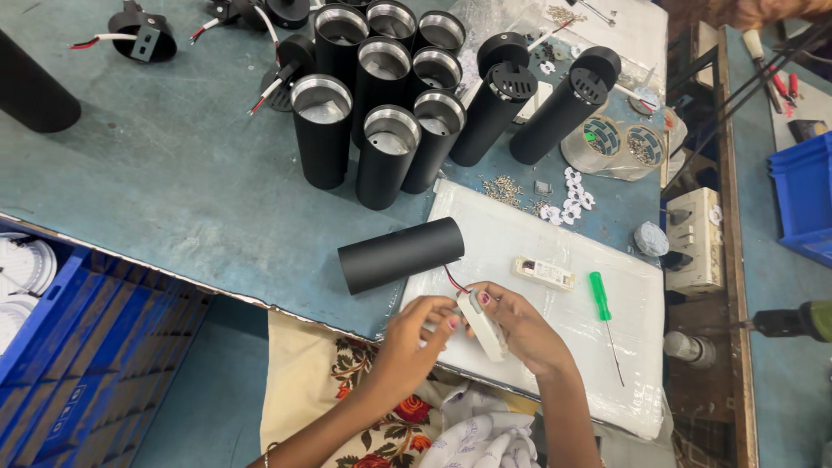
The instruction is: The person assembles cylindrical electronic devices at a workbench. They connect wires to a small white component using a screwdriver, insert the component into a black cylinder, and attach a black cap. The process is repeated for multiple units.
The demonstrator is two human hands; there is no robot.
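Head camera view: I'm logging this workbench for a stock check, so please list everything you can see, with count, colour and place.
lying tube: one, black, on its side at the bench front, red wire at its end
standing tubes: about nine upright, black with silver rims, bench middle; two more lean beside them
white box: one, small, held in both hands
second white box: one, on the white pad
white pad: one, bench front right
screwdriver: one, green handle, on the pad
tape rolls: two, clear, holding small parts
crate: one, blue, lower left
drill: one, green, right edge
left hand: on the box
right hand: on the box
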